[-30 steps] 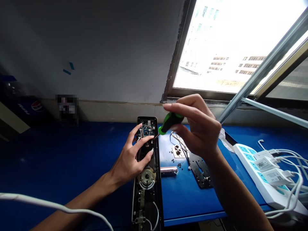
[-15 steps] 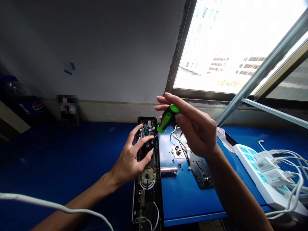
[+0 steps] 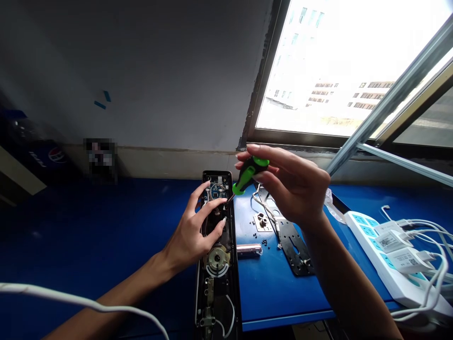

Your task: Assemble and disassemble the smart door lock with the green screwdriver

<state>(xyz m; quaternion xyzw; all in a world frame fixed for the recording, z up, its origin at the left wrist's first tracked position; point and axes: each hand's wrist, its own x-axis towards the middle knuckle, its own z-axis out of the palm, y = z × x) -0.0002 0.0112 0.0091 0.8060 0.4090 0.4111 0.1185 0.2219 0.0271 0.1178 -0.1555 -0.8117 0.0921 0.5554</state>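
Note:
A long black device housing (image 3: 235, 283) lies open on the table, a circuit board (image 3: 216, 191) at its far end and a round metal part (image 3: 217, 259) midway. My left hand (image 3: 198, 226) rests over its upper half, fingers spread, fingertips at the board and just below it. My right hand (image 3: 290, 184) grips the handle of a green and black screwdriver (image 3: 244, 178). The screwdriver slants down to the left, its shaft reaching the housing beside my left index fingertip. Exactly what the tip touches is too small to tell.
Right of the housing are a square metal part (image 3: 262, 222), several small black screws (image 3: 264, 242), a wrapped cylinder (image 3: 249, 250) and a black mounting plate (image 3: 293, 245) with a cable. A white power strip (image 3: 385, 264) with chargers lies farther right. A white cable (image 3: 88, 304) crosses the lower left.
My right hand and the screwdriver handle have shifted slightly right and down, and the fingers have turned a little around the handle. My left hand stays in place.

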